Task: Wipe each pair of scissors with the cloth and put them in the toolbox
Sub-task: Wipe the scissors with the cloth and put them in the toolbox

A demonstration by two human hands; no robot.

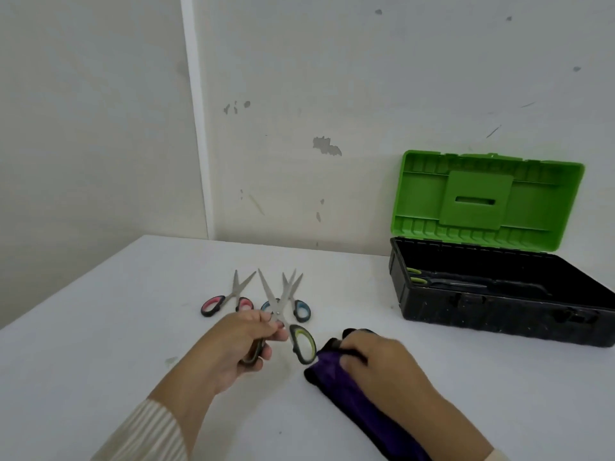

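My left hand [244, 341] grips green-handled scissors [301, 342] near the pivot, lifted off the table, blades spread and pointing away. My right hand [382, 364] rests closed on a dark purple cloth [336, 377] lying on the table beside those scissors. Red-handled scissors [226, 299] and blue-handled scissors [296, 301] lie on the table just beyond my left hand, blades apart. The black toolbox [499, 314] stands at the right with its green lid [482, 201] raised; another green-handled pair [432, 277] lies inside at its left end.
The white table [100, 344] meets a scuffed white wall behind. The table's left edge runs diagonally from the far corner. The toolbox lid leans back against the wall.
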